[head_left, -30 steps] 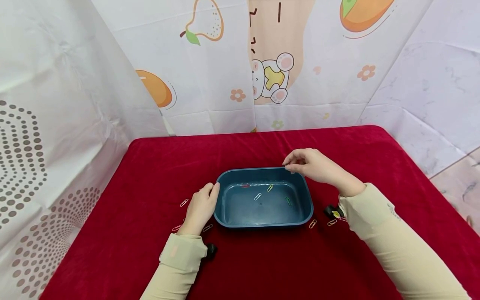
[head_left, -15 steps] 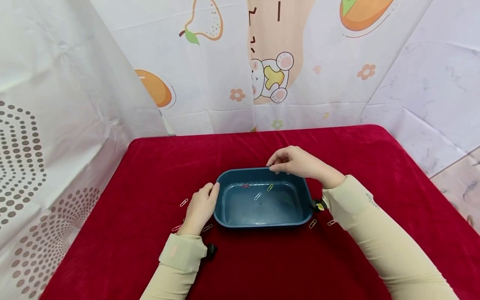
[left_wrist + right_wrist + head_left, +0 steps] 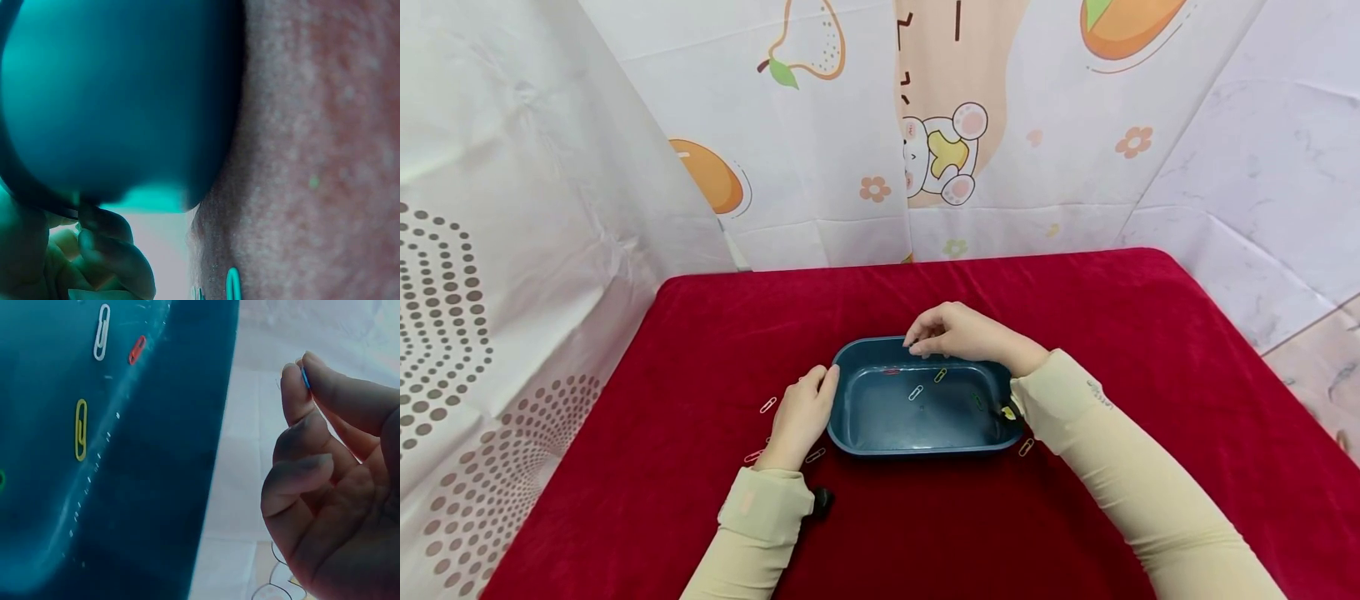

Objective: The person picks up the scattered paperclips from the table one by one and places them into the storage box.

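Bin (image 3: 917, 452) gripped by left hand (image 3: 801, 417) | blue bit (image 3: 305, 377) pinched by right hand (image 3: 964, 333) | right cuff print (image 3: 1101, 395) unreadable

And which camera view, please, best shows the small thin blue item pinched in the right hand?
The right wrist view, which shows the small thin blue item up close, pinched in the right hand. The head view shows that hand, but the item is indiscernible; the left wrist view lacks it.

On table (image 3: 917, 533), tray (image 3: 925, 452); inside, four paper clips (image 3: 915, 392). At left rim, left hand (image 3: 800, 418); over far side, right hand (image 3: 967, 335). Left and near right, outer clips (image 3: 1026, 447).
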`<state>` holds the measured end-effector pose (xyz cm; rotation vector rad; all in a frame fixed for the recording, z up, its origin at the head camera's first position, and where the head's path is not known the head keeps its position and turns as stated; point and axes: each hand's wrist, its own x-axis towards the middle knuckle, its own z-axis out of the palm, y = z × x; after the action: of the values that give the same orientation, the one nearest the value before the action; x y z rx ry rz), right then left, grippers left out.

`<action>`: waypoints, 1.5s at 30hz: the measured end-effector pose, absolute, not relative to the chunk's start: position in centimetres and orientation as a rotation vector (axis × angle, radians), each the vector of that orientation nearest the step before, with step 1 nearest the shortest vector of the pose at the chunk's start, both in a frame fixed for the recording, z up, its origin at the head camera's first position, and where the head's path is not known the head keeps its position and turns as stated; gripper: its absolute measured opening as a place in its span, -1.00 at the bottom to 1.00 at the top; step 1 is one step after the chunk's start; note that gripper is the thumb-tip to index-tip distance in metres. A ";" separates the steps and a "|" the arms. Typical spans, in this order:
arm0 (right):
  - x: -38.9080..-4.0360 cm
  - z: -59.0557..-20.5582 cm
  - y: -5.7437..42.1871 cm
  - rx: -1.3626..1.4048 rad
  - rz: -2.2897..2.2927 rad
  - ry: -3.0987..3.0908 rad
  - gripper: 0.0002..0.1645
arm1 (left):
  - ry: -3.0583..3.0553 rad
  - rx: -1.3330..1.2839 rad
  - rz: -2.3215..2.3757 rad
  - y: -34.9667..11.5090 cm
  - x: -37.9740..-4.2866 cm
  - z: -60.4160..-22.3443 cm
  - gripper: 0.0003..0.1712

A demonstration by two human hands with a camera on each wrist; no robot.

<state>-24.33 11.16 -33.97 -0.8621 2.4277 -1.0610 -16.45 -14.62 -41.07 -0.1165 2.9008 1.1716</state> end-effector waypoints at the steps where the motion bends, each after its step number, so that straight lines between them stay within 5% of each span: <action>1: -24.4 -34.2 11.0 -0.877 -1.064 2.421 -0.79 | 2.902 -0.117 1.171 -14.6 -16.4 -41.1 -0.57; 45: -23.7 -37.6 7.0 -0.927 -1.000 2.321 -0.72 | 2.903 -0.124 1.170 -14.5 -16.5 -41.0 -0.56</action>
<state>-23.71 6.99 -37.60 -0.9272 2.3215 -0.9997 -16.54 -14.51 -41.01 -0.1240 2.9032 1.1701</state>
